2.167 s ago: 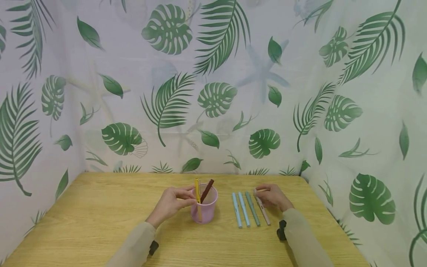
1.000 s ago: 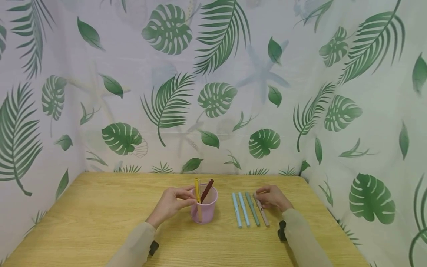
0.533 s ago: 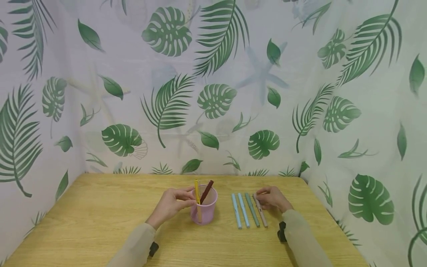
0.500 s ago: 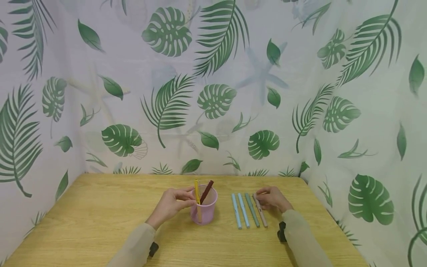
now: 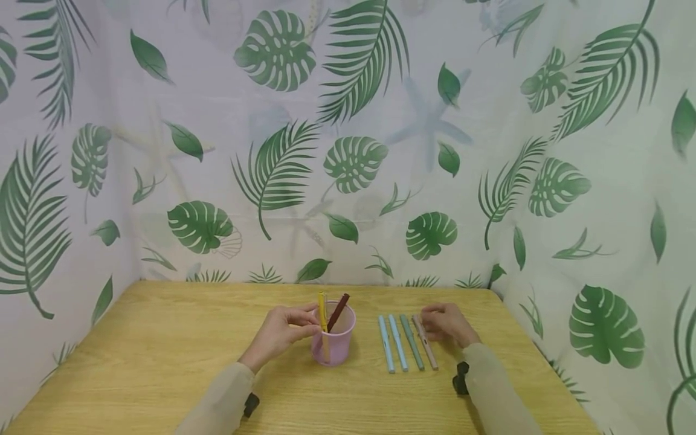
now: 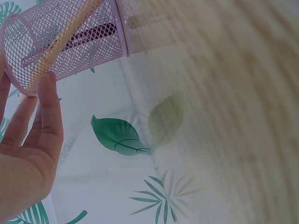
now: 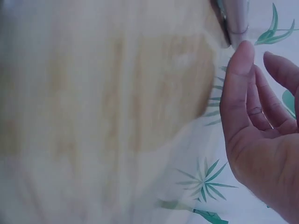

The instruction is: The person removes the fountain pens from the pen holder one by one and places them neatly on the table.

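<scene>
A pink mesh pen holder (image 5: 341,347) stands on the table with a yellow pen (image 5: 322,309) and a dark red pen (image 5: 339,311) leaning inside. My left hand (image 5: 278,333) holds its rim from the left; in the left wrist view the thumb (image 6: 48,93) lies against the mesh near the rim. Right of the holder, two light blue pens (image 5: 386,345) (image 5: 399,343), a green pen (image 5: 412,342) and a pinkish-brown pen (image 5: 426,343) lie in a row. My right hand (image 5: 448,323) is just right of the pinkish-brown pen's far end, thumb and fingers apart in the right wrist view.
The wooden table (image 5: 179,338) reaches back to a leaf-printed curtain (image 5: 359,254) that also hangs along both sides. A small black device (image 5: 460,379) is strapped at each wrist over light sleeves.
My right hand first nudged the pinkish-brown pen leftward, closer to the green one, then drew slightly right, off it. The left hand and the pen holder stay where they were.
</scene>
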The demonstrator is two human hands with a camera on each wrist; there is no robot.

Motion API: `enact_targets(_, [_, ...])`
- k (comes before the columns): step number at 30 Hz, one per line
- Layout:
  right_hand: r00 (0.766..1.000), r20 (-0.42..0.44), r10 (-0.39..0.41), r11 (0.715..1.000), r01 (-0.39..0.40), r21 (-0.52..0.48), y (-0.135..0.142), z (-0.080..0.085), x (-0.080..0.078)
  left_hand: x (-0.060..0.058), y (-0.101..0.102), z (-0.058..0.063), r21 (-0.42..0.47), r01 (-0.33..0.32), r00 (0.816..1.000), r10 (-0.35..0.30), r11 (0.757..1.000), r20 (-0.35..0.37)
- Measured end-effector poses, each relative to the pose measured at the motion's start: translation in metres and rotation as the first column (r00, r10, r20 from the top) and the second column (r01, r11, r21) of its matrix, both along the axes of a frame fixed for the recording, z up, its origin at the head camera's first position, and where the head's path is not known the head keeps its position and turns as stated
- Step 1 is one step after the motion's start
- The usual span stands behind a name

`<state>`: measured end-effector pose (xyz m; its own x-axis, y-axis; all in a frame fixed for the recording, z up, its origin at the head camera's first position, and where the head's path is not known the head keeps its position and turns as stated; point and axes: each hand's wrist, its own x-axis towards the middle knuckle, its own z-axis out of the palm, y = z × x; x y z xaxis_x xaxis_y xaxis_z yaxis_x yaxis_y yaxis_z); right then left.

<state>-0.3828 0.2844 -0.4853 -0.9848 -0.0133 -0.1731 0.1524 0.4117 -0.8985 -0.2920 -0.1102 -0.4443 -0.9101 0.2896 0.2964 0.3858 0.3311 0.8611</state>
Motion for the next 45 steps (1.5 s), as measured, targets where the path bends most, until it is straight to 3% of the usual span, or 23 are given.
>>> enact_targets(4, [1.000,-0.023,0.008,0.999,-0.008,-0.038,-0.001,0.006,0.004,-0.006,-0.001,-0.007,-0.014,-0.003,1.000,0.003,1.000,-0.009])
enact_targets(13, [0.996,-0.080,0.049,0.997,-0.053,-0.048,-0.017,0.015,0.009,-0.006,-0.001,-0.006,-0.027,-0.010,1.000,0.011,1.000,0.009])
enact_targets(19, [0.989,-0.102,0.107,0.986,-0.118,-0.115,-0.031,0.019,0.011,-0.006,-0.001,-0.006,-0.032,-0.014,1.000,0.014,0.999,0.011])
enact_targets(29, [0.951,-0.184,0.247,0.939,-0.281,-0.196,-0.059,0.031,0.018,-0.007,-0.001,-0.007,-0.022,-0.012,1.000,0.013,1.000,0.024])
enact_targets(45, [0.896,-0.315,0.312,0.870,-0.403,-0.285,-0.110,0.051,0.036,-0.007,-0.001,-0.008,-0.009,0.000,1.000,0.001,1.000,0.023])
